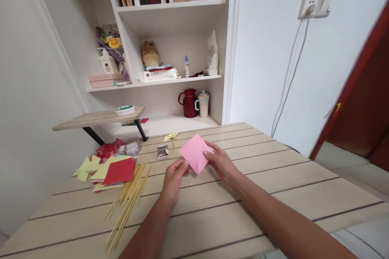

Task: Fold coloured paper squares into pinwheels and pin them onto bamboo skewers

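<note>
A square of pink paper (194,151) is held up above the table, turned so one corner points down at me. A slit or crease runs up from that lower corner. My left hand (176,176) pinches its lower left edge between thumb and fingers. On the right edge, my right hand (219,161) grips it with the thumb in front and the fingers behind. Just past the sheet stands a pale yellow paper pinwheel (171,136) on a stick. Left of it sits a small open box (163,152) with tiny shiny pieces inside.
Several thin wooden sticks (129,198) lie left of my left hand. Beside them is a pile of coloured paper with a red sheet (119,170) on top. A raised wooden stand (97,118) is behind. A dark red jug (189,103) and a lidded cup (203,104) stand at the back.
</note>
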The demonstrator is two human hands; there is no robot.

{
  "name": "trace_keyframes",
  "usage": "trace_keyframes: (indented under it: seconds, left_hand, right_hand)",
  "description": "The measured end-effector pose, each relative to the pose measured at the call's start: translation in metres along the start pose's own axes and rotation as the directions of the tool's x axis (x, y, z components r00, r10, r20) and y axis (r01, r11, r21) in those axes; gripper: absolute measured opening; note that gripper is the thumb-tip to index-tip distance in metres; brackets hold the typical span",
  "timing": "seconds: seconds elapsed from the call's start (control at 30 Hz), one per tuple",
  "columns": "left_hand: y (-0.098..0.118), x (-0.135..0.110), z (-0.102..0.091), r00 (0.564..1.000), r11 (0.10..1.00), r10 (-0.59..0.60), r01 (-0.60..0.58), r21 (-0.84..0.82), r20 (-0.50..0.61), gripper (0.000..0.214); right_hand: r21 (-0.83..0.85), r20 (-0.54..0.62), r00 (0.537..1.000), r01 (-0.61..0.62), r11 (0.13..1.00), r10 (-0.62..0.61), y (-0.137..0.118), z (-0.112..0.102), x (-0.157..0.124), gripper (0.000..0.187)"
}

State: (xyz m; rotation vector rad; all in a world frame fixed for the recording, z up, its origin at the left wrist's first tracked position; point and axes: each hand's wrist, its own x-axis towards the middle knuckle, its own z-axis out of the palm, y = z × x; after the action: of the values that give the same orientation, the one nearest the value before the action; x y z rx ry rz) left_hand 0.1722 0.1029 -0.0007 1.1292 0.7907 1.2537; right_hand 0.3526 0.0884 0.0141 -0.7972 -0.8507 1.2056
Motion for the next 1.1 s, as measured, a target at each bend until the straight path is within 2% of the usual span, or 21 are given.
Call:
trace_keyframes:
  seconds: [0.17, 0.47, 0.73, 0.83, 0.97, 1.1]
  left_hand:
    - [0.003, 0.001, -0.003, 0.999, 0.994, -0.031, 0.033, -0.100, 0.026, 0.035]
    - [0.006, 0.002, -0.004, 0.998, 0.985, -0.052, 0.058, -0.165, 0.040, 0.035]
    - [0.003, 0.002, -0.006, 0.991, 0.988, -0.052, 0.069, -0.141, 0.123, 0.052]
    - [0.003, 0.001, -0.004, 0.985, 0.992, -0.044, 0.064, -0.113, 0.167, 0.050]
    - [0.005, -0.001, -0.002, 0.985, 0.988, -0.023, 0.049, -0.148, 0.173, 0.044]
    - [0.008, -0.002, -0.002, 0.987, 0.984, -0.058, 0.082, -0.160, 0.148, 0.046]
  right_hand:
    - [-0.069, -0.045, 0.999, 0.014, 0.998, -0.017, -0.002, -0.010, 0.006, 0.066]
    - [-0.169, 0.000, 1.000, 0.021, 0.985, -0.021, 0.002, -0.012, 0.006, 0.060]
    - [-0.142, -0.038, 0.999, 0.017, 0.990, -0.023, -0.001, -0.007, 0.004, 0.059]
    - [-0.138, -0.047, 0.999, 0.010, 0.990, -0.017, -0.001, -0.005, 0.003, 0.063]
    - [-0.246, -0.017, 0.998, 0.054, 0.968, -0.060, -0.001, -0.003, 0.000, 0.061]
    - [-0.390, 0.046, 0.992, 0.125, 0.912, -0.117, -0.003, -0.001, -0.003, 0.057]
